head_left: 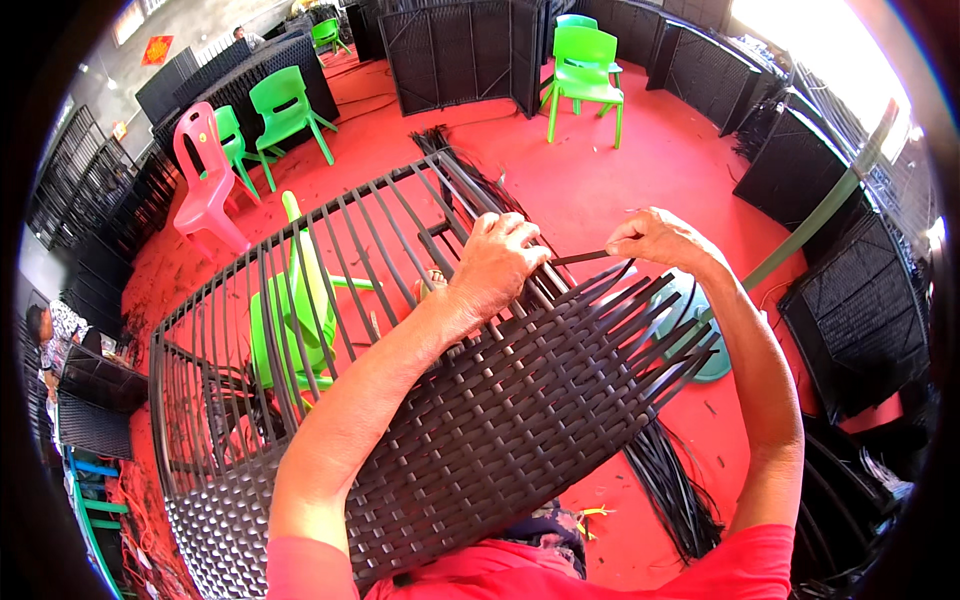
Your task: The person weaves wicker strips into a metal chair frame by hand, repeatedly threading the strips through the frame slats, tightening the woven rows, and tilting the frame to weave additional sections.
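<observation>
A large frame [300,216] of dark bars lies across in front of me. Its near part is covered by a woven panel [490,410] of flat dark brown strips, whose loose ends stick out at the right. My left hand [498,262] is closed over the frame's right edge rail, fingertips bent down around it. To its right, my right hand [660,238] pinches a flat dark plastic strip [582,257], drawn taut between the two hands. The left fingers partly hide where the strip meets the rail.
A green chair [290,325] stands beneath the frame. A bundle of loose strips [675,490] lies on the red floor [690,185]. A green pole rises from a round base [712,365] at right. Green chairs [585,65], a pink chair [205,180] and woven panels surround; a person [65,325] sits far left.
</observation>
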